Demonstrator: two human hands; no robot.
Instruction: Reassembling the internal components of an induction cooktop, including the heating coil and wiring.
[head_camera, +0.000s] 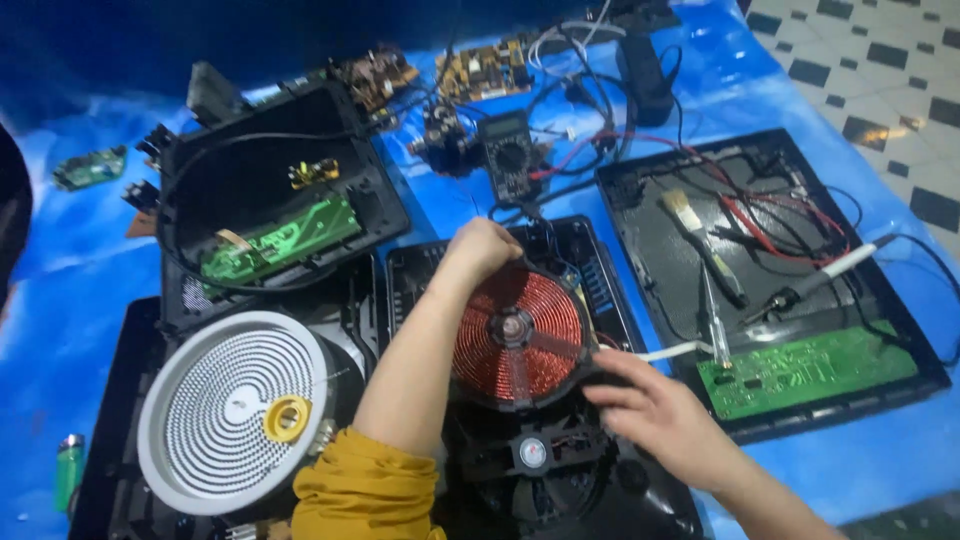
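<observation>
1. Yellow sleeve (365, 495) nearest; left hand (484, 250) reaches over to the far rim of the copper coil (517, 330), fingers curled on its edge.
2. Right hand (655, 410) grasps the near-right rim of the coil frame (grip partly closed).
3. Coil sits tilted over the open black cooker base (560, 470), fan (533, 452) exposed below: cover already off, coil looks half-lifted, wires still attached.
4. Around on the blue surface (60, 320): white heater disc (235, 410), multimeter (508, 155), green board (805, 370), lighter (67, 470).
</observation>
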